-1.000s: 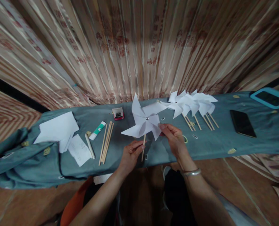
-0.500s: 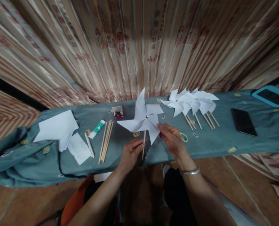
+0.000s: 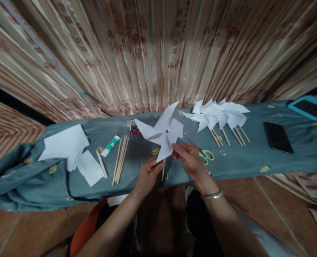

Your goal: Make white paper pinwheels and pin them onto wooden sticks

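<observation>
A white paper pinwheel [image 3: 162, 131] on a wooden stick stands over the middle of the blue-grey cloth [image 3: 241, 160]. My left hand [image 3: 149, 173] is closed round the stick just under the paper. My right hand [image 3: 189, 159] pinches the lower right blade's tip. A small metal pin shows at the pinwheel's centre. Green-handled scissors [image 3: 205, 154] lie just right of my right hand.
Several finished pinwheels [image 3: 218, 116] lie at the back right. Loose wooden sticks [image 3: 120, 159], a glue stick [image 3: 110, 146], a white pen and paper sheets [image 3: 64, 144] lie to the left. A small red box [image 3: 133, 128], a black phone [image 3: 278, 137] and a blue-framed tablet [image 3: 309, 107] rest on the cloth.
The pinwheel's blades have turned clockwise under my right hand, which moved left and down with a blade. The scissors have come into sight. My left hand kept hold of the stick.
</observation>
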### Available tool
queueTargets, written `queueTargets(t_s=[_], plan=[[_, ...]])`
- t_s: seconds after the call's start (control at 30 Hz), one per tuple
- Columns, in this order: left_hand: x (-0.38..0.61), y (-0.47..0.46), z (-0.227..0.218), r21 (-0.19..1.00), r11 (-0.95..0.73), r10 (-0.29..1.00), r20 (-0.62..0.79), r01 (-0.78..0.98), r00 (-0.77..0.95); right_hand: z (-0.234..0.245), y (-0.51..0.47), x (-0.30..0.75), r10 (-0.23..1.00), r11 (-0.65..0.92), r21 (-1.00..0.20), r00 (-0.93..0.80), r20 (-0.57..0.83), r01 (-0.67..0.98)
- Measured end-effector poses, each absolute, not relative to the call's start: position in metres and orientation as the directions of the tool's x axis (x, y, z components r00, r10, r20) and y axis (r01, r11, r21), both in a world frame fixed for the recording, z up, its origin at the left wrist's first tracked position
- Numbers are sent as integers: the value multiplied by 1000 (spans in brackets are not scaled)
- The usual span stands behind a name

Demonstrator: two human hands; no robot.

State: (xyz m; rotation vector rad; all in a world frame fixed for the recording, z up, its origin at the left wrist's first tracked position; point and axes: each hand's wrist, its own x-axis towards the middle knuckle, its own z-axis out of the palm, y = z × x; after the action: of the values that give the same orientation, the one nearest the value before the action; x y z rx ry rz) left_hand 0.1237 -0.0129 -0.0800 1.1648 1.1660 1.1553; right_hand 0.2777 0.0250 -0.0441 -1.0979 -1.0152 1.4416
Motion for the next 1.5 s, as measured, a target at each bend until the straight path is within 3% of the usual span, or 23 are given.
queueTargets(t_s=[0.4,0.5,0.6,0.77,1.5], plan=[[122,-10,-82,988,116,992,-110,-105,64,-37,26,281,995,-99,-985,-36,-95,-138],[122,-10,-83,986,130,992,-129,-108,13,-36,29,294,993,-78,-982,71,-92,-173],[122,-11,-83,986,119,993,-119,-113,8,-37,34,310,970,55,-979,242,7,-195],[126,-14,-83,987,130,991,-127,-95,44,-43,41,324,890,155,-978,450,75,-143],[127,-13,-80,991,103,994,-100,-80,50,-43,35,309,979,-19,-967,190,-69,-252]])
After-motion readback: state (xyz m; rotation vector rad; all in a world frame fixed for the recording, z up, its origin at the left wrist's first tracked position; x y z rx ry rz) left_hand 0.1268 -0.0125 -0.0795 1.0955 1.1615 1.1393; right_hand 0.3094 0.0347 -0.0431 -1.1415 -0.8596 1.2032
